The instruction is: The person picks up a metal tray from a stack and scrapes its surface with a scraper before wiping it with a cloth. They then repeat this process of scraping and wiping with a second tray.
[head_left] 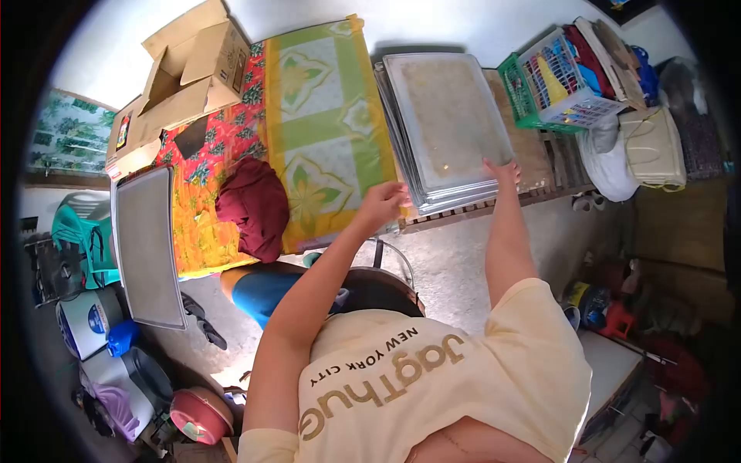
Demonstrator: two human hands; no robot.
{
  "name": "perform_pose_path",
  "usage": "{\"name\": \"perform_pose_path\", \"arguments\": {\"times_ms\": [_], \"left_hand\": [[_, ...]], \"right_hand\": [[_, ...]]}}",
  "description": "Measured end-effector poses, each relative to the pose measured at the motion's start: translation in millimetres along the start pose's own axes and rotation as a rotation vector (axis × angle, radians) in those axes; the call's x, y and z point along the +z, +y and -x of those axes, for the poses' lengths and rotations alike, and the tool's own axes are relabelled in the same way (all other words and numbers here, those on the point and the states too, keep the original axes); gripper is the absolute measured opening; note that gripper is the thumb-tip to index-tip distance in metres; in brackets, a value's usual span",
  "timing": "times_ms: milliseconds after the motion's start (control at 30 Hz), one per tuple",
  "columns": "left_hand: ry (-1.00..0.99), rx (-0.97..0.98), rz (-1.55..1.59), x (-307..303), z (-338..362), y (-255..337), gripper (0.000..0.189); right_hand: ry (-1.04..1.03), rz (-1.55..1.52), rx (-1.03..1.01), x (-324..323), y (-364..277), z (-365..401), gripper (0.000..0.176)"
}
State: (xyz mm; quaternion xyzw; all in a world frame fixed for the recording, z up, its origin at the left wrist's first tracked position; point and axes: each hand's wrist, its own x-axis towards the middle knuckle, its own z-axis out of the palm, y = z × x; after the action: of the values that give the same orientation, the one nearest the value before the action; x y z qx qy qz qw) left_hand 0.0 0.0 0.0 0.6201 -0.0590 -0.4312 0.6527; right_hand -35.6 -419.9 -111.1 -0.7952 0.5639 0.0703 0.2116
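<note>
A stack of flat metal baking trays [444, 116] lies on a slatted wooden surface in front of me, its top sheet pale and stained. My right hand [503, 171] is closed over the near right edge of the top tray, thumb on its upper face; the other fingers are partly hidden. By the near left corner of the stack is my left hand [384, 204], its fingers loosely bent and slightly apart, close against the tray sides. Whether those fingertips touch the metal is hard to make out.
Left of the trays, a table carries a patterned cloth [355, 154], a maroon cloth [251, 204] and an open cardboard box [208, 62]. Another tray [147, 247] leans at the table's left end. Plastic baskets [552, 73] and bags [652, 143] stand to the right.
</note>
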Motion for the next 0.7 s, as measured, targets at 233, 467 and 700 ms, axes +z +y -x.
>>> {"name": "perform_pose_path", "arguments": {"times_ms": [233,467,700], "left_hand": [[0.086,-0.058,0.008,4.8,1.5,16.6,0.033],[0.084,-0.052,-0.003,6.3,7.3,22.2,0.032],[0.057,0.007,0.053,0.8,12.1,7.0,0.032]], "right_hand": [[-0.039,0.055,-0.044,-10.1,4.7,-1.3,0.130],[-0.030,0.047,0.008,-6.3,-1.0,45.5,0.135],[-0.059,0.063,0.110,-1.0,-3.7,75.5,0.135]]}}
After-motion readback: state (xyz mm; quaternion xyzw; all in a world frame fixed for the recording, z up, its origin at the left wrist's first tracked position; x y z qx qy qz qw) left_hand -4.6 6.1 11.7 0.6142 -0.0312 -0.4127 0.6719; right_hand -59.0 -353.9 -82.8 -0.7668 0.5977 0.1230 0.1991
